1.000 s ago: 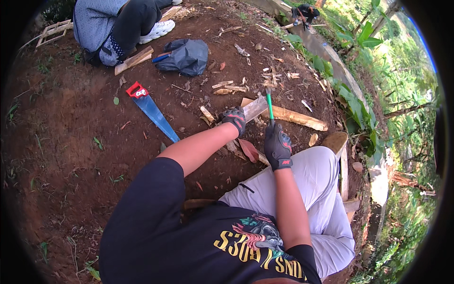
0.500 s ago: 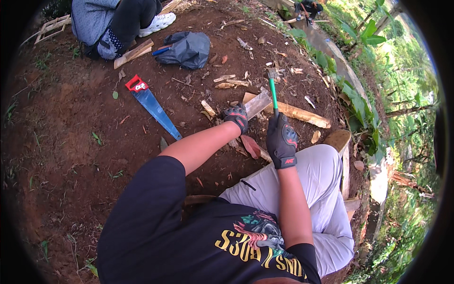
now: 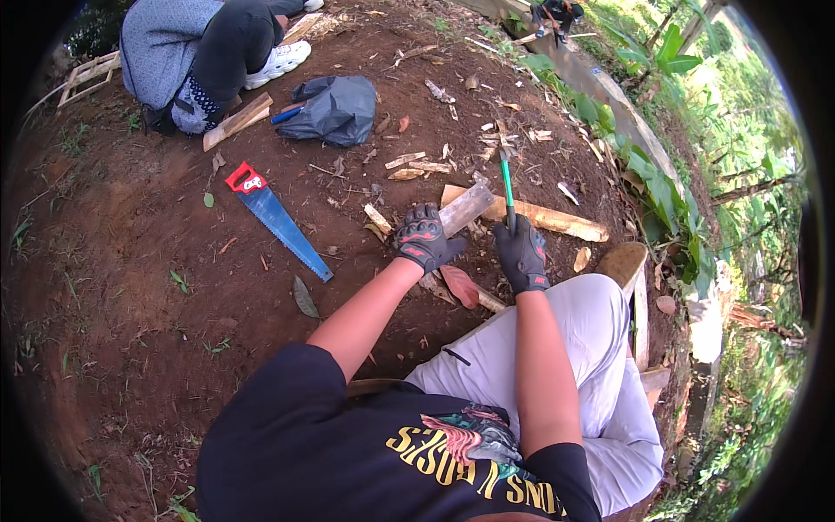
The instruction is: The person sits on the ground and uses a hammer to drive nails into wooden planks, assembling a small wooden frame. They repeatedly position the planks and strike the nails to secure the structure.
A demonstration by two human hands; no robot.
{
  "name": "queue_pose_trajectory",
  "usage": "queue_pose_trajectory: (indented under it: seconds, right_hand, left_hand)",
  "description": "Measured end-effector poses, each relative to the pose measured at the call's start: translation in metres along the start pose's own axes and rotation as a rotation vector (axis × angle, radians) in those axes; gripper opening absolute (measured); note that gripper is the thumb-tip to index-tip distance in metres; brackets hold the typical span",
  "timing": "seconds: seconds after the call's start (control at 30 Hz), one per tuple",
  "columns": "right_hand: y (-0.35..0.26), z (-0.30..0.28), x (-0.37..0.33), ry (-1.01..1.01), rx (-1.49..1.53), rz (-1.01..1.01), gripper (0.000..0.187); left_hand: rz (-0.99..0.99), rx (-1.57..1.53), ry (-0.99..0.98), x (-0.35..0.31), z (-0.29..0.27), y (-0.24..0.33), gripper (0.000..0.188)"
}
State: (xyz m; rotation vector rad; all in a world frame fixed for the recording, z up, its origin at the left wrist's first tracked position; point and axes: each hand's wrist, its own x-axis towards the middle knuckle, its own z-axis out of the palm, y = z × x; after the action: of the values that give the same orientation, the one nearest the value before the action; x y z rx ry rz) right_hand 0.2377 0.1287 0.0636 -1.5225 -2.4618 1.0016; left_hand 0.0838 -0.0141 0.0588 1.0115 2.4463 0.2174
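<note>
My left hand (image 3: 423, 238), in a black and red glove, is at the near end of a short flat wooden board (image 3: 467, 208), its thumb and fingers on either side of that end. The board's far end rests on a longer piece of split wood (image 3: 557, 221) lying on the soil. My gloved right hand (image 3: 521, 254) is closed round the black grip of a green-handled tool (image 3: 508, 178) with a small metal head. That tool points away from me, just right of the board, its head low over wood chips; the head's exact shape is unclear.
A handsaw (image 3: 280, 222) with a red handle lies to the left on the bare soil. Beyond it are a dark plastic bag (image 3: 335, 111), a wood piece (image 3: 238, 121) and a seated person (image 3: 174, 52). Wood scraps (image 3: 417, 165) are scattered ahead. Plants (image 3: 648, 170) border the right side.
My left hand has shifted left and its fingers have loosened and straightened at the board's near end. The tool and right hand have moved slightly; the board has slid a little nearer.
</note>
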Motion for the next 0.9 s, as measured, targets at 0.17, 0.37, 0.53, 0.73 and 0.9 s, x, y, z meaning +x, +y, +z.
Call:
queue_pose_trajectory:
  seconds: [0.17,0.37,0.53,0.73,0.9]
  right_hand:
    - [-0.013,-0.01,-0.008,-0.009,0.075,-0.022,0.04]
    - [-0.017,-0.03,-0.031,-0.033,0.08,-0.027,0.039]
    - [-0.014,-0.029,-0.045,-0.091,0.048,-0.037,0.039]
    - [-0.007,-0.016,-0.07,-0.076,-0.107,-0.187,0.033]
    - [-0.011,-0.008,-0.073,-0.015,-0.107,-0.253,0.027]
  left_hand:
    - [0.165,-0.508,0.466,0.054,0.051,0.011,0.059]
    - [0.11,-0.723,0.414,0.069,0.065,0.017,0.044]
    - [0.087,-0.781,0.383,0.076,0.076,0.009,0.04]
    - [0.069,-0.667,0.372,0.077,0.069,0.011,0.035]
    - [0.082,-0.669,0.418,0.077,0.069,0.016,0.029]
